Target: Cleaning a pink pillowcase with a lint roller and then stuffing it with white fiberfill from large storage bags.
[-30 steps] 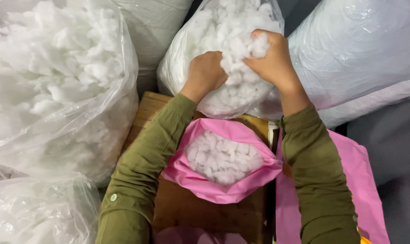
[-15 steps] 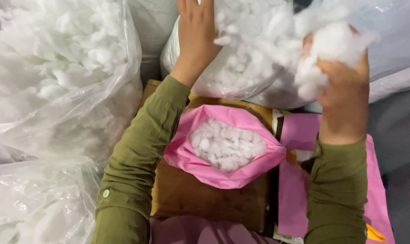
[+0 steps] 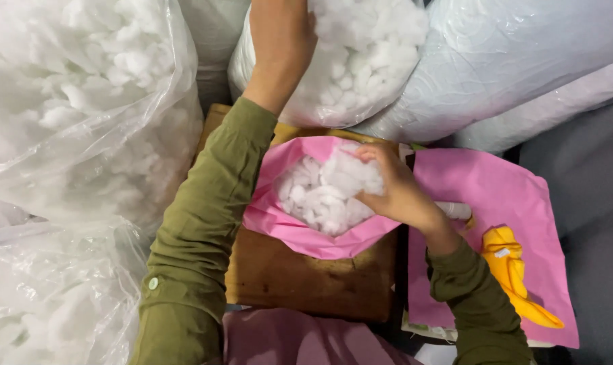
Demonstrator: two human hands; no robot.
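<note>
While your left hand (image 3: 283, 37) reaches, grip unseen, into the clear sack of white stuffing (image 3: 367, 61) at top centre, your right hand (image 3: 391, 192) closes on a tuft, pressing it into the pink cover (image 3: 306, 233) propped open mid-frame on the wooden counter (image 3: 306, 280).

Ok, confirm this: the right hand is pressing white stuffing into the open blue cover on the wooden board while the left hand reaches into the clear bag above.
One detail is wrong: the cover is pink, not blue, as the head view shows. The right hand presses white stuffing into it on the wooden board, and the left hand reaches into the clear bag above.
</note>
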